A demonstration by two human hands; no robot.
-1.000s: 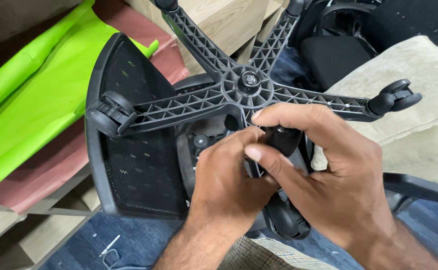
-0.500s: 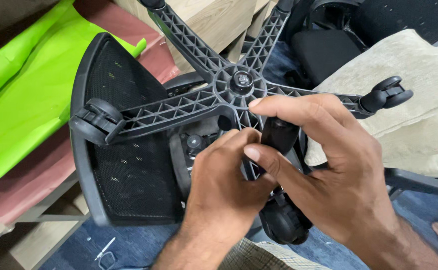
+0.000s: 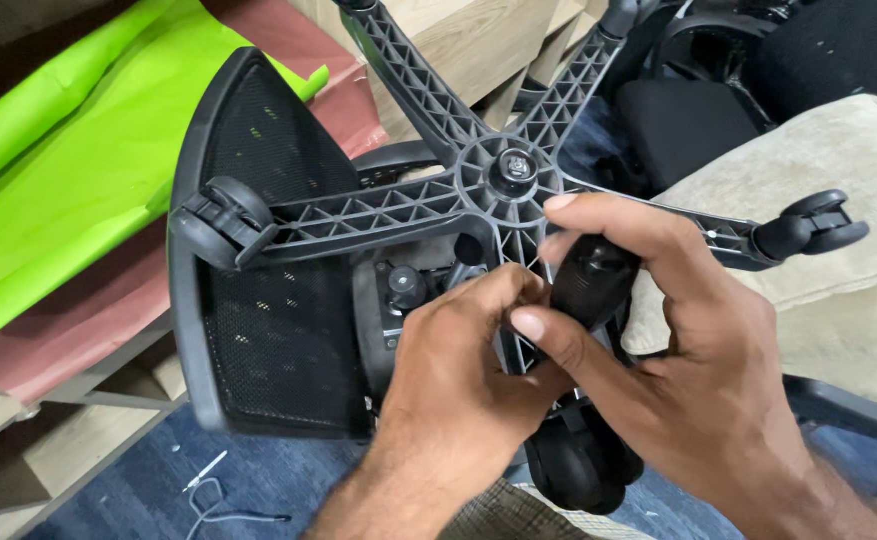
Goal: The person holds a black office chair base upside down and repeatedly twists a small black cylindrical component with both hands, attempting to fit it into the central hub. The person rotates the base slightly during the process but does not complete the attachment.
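My right hand (image 3: 699, 380) is closed around a black cylindrical handle (image 3: 591, 280) just right of the frame's centre: thumb across its near side, index finger curled over the top. My left hand (image 3: 459, 390) is bunched beside it, fingertips pinched together against the rib of the chair base (image 3: 504, 180) where the nearest arm runs down toward me. I cannot tell what, if anything, those fingertips hold; they hide it.

Against half a second ago, my left fingers have crept a little further up and right along the rib, and they now touch my right thumb. My right hand keeps the same wrap on the handle. The whole picture has slid slightly, so the hub now sits a bit right of centre and nearer the top; that looks like my head moving more than the chair. So the grip has tightened in place and the work stays at this one spot.

Below my hands, at bottom centre, a black castor (image 3: 579, 470) sits on the arm's end. Another castor (image 3: 221, 222) lies at centre left over the mesh seat back (image 3: 269, 330), a third castor (image 3: 819, 225) at the right edge over a beige cushion (image 3: 839, 160). Green sheeting (image 3: 79, 190) fills the upper left.
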